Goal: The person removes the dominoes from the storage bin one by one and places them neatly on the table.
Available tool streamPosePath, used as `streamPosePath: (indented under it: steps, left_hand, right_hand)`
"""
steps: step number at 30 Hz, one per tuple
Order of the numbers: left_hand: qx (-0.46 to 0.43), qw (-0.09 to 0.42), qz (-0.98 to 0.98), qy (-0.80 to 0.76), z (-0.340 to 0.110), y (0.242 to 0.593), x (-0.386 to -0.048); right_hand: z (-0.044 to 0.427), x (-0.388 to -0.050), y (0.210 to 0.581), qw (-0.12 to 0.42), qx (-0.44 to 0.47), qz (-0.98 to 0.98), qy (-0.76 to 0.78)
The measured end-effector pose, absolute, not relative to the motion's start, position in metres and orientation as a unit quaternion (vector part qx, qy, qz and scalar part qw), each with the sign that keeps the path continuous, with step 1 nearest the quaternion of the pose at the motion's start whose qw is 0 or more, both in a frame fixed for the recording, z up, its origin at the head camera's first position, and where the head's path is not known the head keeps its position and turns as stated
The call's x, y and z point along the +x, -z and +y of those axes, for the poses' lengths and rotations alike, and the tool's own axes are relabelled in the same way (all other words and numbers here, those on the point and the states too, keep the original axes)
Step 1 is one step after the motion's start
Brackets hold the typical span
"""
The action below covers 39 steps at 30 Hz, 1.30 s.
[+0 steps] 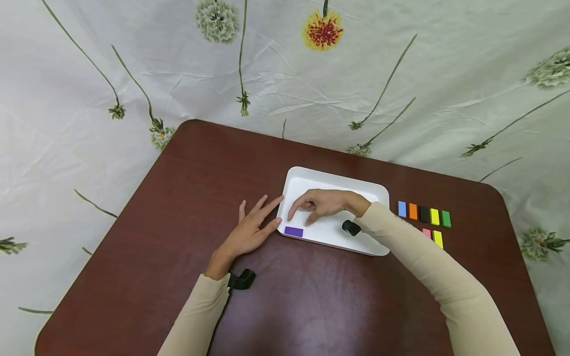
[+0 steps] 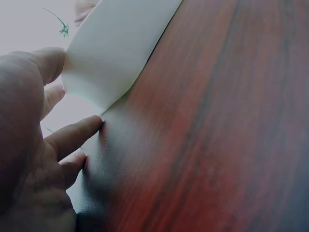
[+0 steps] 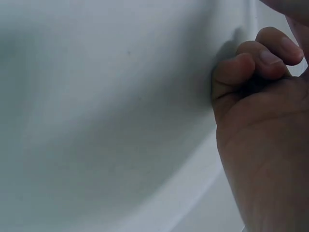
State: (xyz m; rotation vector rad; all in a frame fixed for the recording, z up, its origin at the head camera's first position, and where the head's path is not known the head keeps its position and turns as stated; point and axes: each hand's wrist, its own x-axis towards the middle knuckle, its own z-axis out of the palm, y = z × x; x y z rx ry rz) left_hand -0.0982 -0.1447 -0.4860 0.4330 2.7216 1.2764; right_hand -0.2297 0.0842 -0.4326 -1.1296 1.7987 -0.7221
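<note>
A white tray (image 1: 311, 180) lies on the table with a purple block (image 1: 294, 232) in its near left corner, flat against the near side. My left hand (image 1: 249, 233) has its fingers spread, and its thumb and index finger touch the tray's left end. In the left wrist view, the fingertips meet the tray's outer wall (image 2: 120, 43). Over the tray's left half is my right hand (image 1: 327, 202), its thumb and index finger apart just behind the purple block. Nothing is between them. The right wrist view shows its other fingers (image 3: 263, 60) curled in near the tray wall.
Right of the tray stands a row of blocks: blue (image 1: 402, 209), orange (image 1: 412, 211), black (image 1: 424, 214), yellow (image 1: 434, 216) and green (image 1: 446, 218). Pink (image 1: 426, 233) and yellow blocks lie nearer, partly behind the right sleeve (image 1: 414, 242). A flowered cloth (image 1: 289, 64) hangs behind the brown table (image 1: 231, 163).
</note>
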Motion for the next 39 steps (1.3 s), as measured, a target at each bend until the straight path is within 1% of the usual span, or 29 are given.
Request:
streamPosePath:
  steps: [4, 11, 26, 30, 39]
  left_hand:
    - [0.142, 0.054, 0.896, -0.418, -0.144, 0.486, -0.098]
    - [0.142, 0.052, 0.895, -0.419, -0.144, 0.487, -0.098]
    - [0.145, 0.055, 0.894, -0.419, -0.144, 0.488, -0.099]
    - [0.142, 0.055, 0.895, -0.418, -0.144, 0.487, -0.099]
    - [0.144, 0.057, 0.894, -0.421, -0.145, 0.487, -0.099]
  right_hand:
    - [0.077, -0.229, 0.437, 0.447, -0.465, 0.707, 0.289]
    - [0.073, -0.226, 0.44, 0.482, -0.451, 0.691, 0.294]
    - [0.073, -0.221, 0.44, 0.469, -0.465, 0.707, 0.253]
    - [0.072, -0.22, 0.441, 0.457, -0.472, 0.714, 0.241]
    - [0.072, -0.216, 0.444, 0.449, -0.455, 0.731, 0.24]
